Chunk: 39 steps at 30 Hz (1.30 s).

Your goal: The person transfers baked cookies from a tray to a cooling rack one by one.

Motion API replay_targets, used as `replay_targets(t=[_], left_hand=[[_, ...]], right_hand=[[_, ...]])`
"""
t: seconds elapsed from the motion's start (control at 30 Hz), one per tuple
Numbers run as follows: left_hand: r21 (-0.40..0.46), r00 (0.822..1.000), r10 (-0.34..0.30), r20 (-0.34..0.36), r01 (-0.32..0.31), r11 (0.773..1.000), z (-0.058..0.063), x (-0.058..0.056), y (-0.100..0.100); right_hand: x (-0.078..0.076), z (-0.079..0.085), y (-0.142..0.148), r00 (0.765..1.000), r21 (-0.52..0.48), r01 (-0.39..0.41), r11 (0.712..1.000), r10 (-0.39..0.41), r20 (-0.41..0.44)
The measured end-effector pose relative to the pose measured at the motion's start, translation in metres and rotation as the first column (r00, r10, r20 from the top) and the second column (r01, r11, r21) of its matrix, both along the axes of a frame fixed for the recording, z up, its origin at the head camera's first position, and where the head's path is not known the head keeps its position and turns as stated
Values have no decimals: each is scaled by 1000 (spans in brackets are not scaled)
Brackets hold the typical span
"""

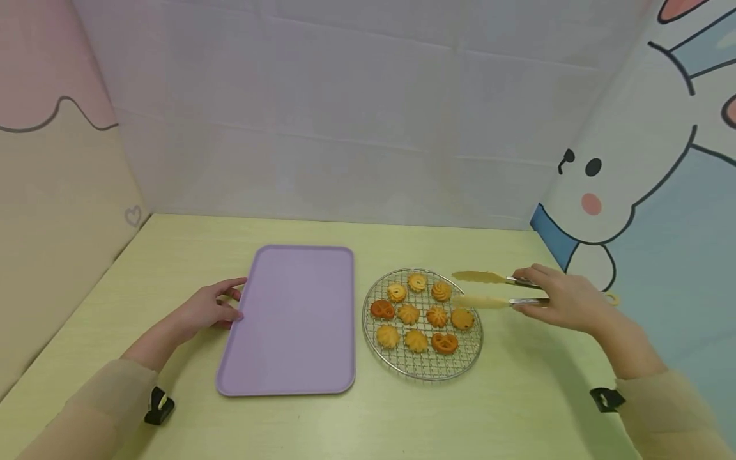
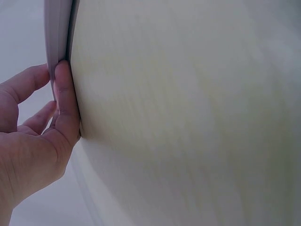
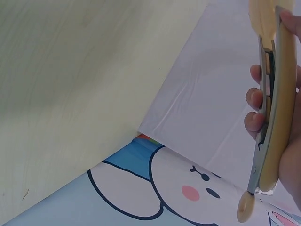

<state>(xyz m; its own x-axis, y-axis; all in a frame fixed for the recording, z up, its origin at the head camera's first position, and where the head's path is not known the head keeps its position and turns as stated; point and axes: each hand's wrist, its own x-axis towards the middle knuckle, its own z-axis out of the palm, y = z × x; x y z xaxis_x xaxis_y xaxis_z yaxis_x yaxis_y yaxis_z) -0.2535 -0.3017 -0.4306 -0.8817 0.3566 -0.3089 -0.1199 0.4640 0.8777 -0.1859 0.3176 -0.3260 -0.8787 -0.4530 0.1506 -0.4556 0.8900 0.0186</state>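
Observation:
A shallow purple tray lies flat on the table. My left hand grips its left rim, and in the left wrist view the fingers curl around the tray edge. In my right hand I hold a pair of tongs with cream tips and metal-edged handles. Their two arms stand apart, tips pointing left, and the lower one overlaps the right side of a round wire rack in the head view. Several cookies sit on the rack, among them pretzel-shaped ones and swirled ones.
The rack stands just right of the tray on a pale yellow table. A light cloth wall closes off the back. On the right rises a wall printed with a cartoon rabbit; a cream and pink wall borders the left.

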Motion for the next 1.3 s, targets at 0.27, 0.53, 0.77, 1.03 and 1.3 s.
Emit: replay_targets(t=[0.27,0.53,0.77,1.03,1.3], left_hand=[[30,1000,-6,3,6,1000,-1,0,-1],[21,1000,3,9,-3,1000,-1,0,-1],[26,1000,3,17,-3,1000,0,1,-2],[25,1000,-1,13,0,1000,2,1,-1],[16,1000,4,15,-5,1000,1,1,0]], right_hand=[[-12,-1,-9,988,-41,148,988,-146,47],[-28,-10,-15,959,-84,276,957,-268,93],[-42,-25,-19,929,-122,343,931,-316,192],[-55,-43,-14,880,-153,446,882,-401,255],[-71,-61,-10,849,-108,497,861,-456,268]])
